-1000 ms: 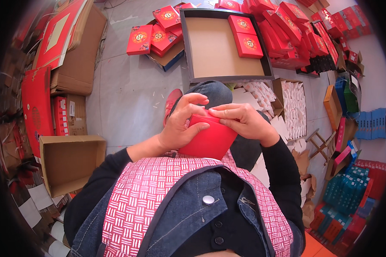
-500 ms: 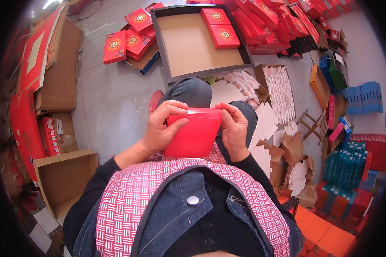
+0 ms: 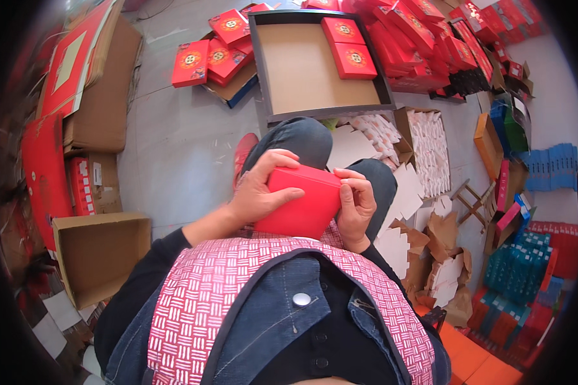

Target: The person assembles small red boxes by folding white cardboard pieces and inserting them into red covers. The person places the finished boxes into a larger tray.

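A plain red box (image 3: 298, 208) is held over my lap, its broad red face toward me. My left hand (image 3: 263, 192) is closed on its left side, the thumb lying across the face and the fingers over the far edge. On the opposite side, my right hand (image 3: 357, 208) grips the far right corner between thumb and fingers. Beyond my knees lies a large black-rimmed tray (image 3: 295, 77) with a tan bottom. Two red patterned boxes (image 3: 353, 59) sit in its far right corner.
Several red patterned boxes (image 3: 191, 63) lie left of the tray, more (image 3: 401, 38) heap up on its right. A carton of white packets (image 3: 428, 151) stands right of my knees, near torn brown paper (image 3: 444, 234). At left is an open cardboard box (image 3: 99, 260).
The flap at the red box's far edge, raised before, now lies folded down. My left hand has slid further over the box. The whole view has shifted slightly.
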`<state>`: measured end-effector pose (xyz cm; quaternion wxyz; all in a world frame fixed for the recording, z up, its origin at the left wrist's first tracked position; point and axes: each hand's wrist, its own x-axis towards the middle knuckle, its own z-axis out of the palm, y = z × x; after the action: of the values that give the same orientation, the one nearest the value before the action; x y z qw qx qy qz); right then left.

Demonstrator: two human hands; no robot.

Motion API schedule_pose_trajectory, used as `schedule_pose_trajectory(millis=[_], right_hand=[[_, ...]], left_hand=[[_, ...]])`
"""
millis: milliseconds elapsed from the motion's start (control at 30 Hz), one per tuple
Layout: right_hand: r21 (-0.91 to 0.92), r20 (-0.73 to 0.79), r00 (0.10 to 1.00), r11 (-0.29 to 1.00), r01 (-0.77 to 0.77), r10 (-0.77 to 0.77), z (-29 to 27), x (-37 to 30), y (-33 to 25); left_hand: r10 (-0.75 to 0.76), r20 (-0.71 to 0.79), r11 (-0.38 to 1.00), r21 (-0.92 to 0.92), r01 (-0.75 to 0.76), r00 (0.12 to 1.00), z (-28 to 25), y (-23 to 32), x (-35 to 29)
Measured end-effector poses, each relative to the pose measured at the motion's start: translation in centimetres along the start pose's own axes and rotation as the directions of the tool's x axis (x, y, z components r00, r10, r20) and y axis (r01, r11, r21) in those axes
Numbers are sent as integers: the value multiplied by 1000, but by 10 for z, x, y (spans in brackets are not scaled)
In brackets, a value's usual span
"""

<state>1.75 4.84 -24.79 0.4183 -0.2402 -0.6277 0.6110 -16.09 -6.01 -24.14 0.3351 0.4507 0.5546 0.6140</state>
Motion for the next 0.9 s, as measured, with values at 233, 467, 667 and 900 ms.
schedule_pose_trajectory(millis=[233, 467, 667, 900], right_hand=[[-195, 36, 997, 978, 76, -70, 14, -6, 10], [-509, 396, 870, 718, 474, -293, -23, 56, -10], [-354, 639, 710, 706, 613, -296, -23, 104, -16], [188, 343, 817, 818, -544, 464, -42, 111, -1]], left_hand=[[23, 10, 999, 30, -23, 1000, 5, -12, -2], [-417, -38, 817, -453, 356, 908, -14, -25, 33], [-552, 346, 239, -806, 542, 759, -19, -12, 74], [-441, 33, 790, -461, 405, 897, -10, 6, 105]])
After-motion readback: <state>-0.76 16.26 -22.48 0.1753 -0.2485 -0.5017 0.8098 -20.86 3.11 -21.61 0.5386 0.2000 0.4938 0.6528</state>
